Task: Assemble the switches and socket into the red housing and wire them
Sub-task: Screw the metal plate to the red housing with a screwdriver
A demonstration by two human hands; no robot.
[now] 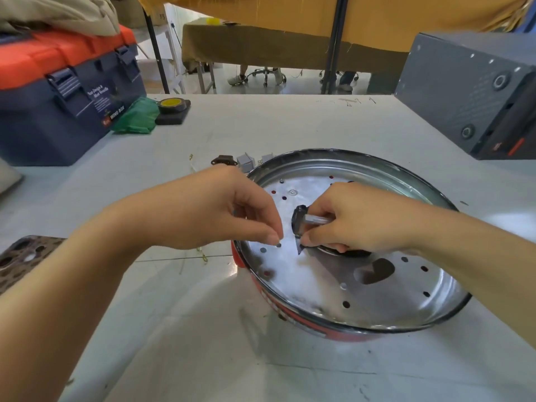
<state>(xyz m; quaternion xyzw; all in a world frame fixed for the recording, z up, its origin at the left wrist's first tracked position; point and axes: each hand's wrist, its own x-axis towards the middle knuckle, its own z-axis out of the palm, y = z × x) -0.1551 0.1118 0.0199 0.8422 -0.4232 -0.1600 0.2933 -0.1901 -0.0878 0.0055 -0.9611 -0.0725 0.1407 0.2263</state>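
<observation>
The red housing [304,317] lies on the tabletop [174,329] with its perforated metal plate [333,274] facing up. The right hand [356,219] pinches a dark part [299,220] with a metal tab, holding it at the middle of the plate; what kind of part it is cannot be told. The left hand [229,210] hovers just left of that part, thumb and forefinger pressed together over a small hole near the rim; whether they hold a screw is not visible. Judgement: the step is seating and fixing this part. To do it well, keep the part square and steady with the right hand, and align any fastener with its hole before pressing. Two grey switches [246,162] and the dark socket [222,160] lie on the tabletop just beyond the housing rim, behind the left hand, not yet fitted.
</observation>
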